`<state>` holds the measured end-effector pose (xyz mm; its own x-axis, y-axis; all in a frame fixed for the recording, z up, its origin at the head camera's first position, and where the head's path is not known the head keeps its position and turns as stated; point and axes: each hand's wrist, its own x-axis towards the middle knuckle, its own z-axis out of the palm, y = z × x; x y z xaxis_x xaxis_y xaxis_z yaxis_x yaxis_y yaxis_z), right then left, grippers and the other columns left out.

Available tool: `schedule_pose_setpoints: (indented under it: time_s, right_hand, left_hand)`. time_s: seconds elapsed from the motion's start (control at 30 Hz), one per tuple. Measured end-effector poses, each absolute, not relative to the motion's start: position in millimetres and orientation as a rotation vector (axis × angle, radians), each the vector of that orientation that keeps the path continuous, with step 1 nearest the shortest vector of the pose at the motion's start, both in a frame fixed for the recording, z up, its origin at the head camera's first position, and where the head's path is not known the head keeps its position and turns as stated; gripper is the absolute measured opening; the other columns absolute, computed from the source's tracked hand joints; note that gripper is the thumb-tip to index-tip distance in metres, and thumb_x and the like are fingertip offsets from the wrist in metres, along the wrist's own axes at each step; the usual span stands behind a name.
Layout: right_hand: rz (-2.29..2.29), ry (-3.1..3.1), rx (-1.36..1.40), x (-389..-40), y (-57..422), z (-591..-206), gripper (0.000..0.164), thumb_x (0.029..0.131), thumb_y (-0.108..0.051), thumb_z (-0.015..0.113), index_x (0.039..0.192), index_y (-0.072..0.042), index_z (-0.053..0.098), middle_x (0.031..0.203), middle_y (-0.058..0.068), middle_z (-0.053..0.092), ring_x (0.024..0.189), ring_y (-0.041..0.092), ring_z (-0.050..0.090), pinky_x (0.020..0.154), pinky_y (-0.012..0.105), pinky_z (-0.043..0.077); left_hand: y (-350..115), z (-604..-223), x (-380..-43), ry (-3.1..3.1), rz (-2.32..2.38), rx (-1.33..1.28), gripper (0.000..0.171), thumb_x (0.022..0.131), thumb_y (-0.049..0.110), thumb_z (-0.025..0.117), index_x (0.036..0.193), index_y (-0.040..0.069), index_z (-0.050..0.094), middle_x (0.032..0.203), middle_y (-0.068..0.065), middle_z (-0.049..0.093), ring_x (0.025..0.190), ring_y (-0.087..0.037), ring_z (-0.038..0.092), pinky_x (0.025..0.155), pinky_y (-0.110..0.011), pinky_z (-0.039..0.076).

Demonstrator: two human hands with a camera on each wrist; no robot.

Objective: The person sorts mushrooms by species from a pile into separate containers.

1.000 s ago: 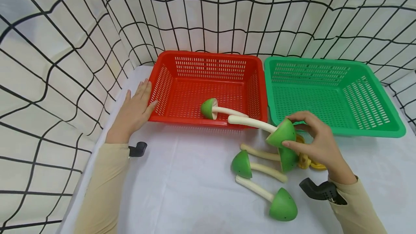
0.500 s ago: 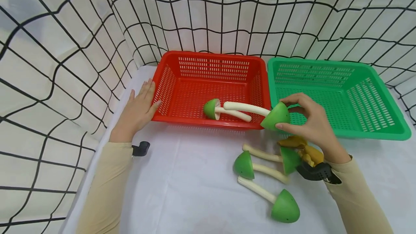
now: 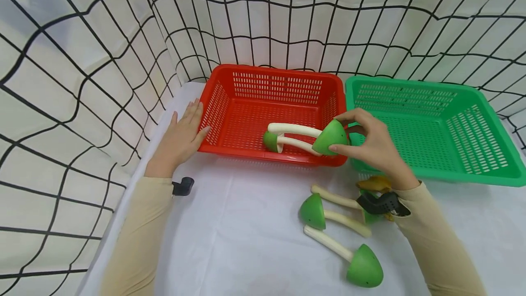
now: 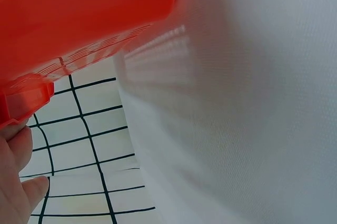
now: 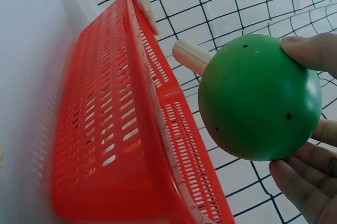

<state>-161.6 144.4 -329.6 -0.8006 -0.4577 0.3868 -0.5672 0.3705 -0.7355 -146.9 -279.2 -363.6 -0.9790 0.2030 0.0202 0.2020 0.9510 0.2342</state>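
My right hand (image 3: 370, 143) grips a toy mushroom (image 5: 258, 97) by its green, dotted cap, thumb on one side and fingers on the other. Its pale stem points left over the red basket (image 3: 271, 159), and the cap is above the basket's right front corner. Inside that basket lies another green-capped mushroom (image 3: 270, 141), partly overlapped by the held one. My left hand (image 3: 176, 138) lies with straight fingers against the basket's left rim. In the left wrist view, only the fingers (image 4: 18, 155) show, beside the red rim.
A green basket (image 3: 435, 175) stands right of the red one. On the white cloth in front lie several mushrooms (image 3: 313, 211) and something yellow-brown (image 3: 374, 183), partly hidden by the right wrist. Another mushroom (image 3: 365, 266) lies nearest. A black wire grid (image 3: 287, 40) rises behind.
My right hand has carried the mushroom up and left from above the other mushrooms on the cloth to over the red basket. The left hand stays at the basket's rim.
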Motion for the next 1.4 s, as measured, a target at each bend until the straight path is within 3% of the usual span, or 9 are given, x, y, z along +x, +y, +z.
schedule_pose_setpoints:
  time_s: [0.37,1.1,1.4]
  right_hand:
    - [1.389,-2.637,0.914,-178,122,-334,0.05,0.072,-0.013,0.083,0.113,0.0,0.058,0.108,0.009,0.059,0.097,0.022,0.057,0.079,0.044,0.053]
    - [1.347,-2.789,0.921,-187,98,-343,0.055,0.071,-0.023,0.084,0.115,-0.004,0.057,0.108,0.008,0.06,0.097,0.022,0.059,0.078,0.039,0.054]
    - [1.301,-2.864,0.911,-192,92,-347,0.055,0.072,-0.024,0.083,0.115,-0.002,0.056,0.109,0.01,0.059,0.098,0.025,0.059,0.079,0.044,0.053]
  left_hand:
    - [-280,-365,-148,3.102,0.363,0.311,0.067,0.102,0.036,0.033,0.149,-0.003,0.007,0.156,-0.017,0.005,0.144,-0.029,0.003,0.111,-0.057,0.002]
    - [-280,-364,-146,3.099,0.377,0.3,0.067,0.102,0.035,0.032,0.15,-0.002,0.004,0.157,-0.016,0.003,0.144,-0.029,0.002,0.112,-0.056,0.0]
    - [-280,-364,-146,3.107,0.388,0.308,0.067,0.101,0.035,0.033,0.149,-0.002,0.005,0.156,-0.017,0.004,0.144,-0.03,0.003,0.112,-0.056,0.001]
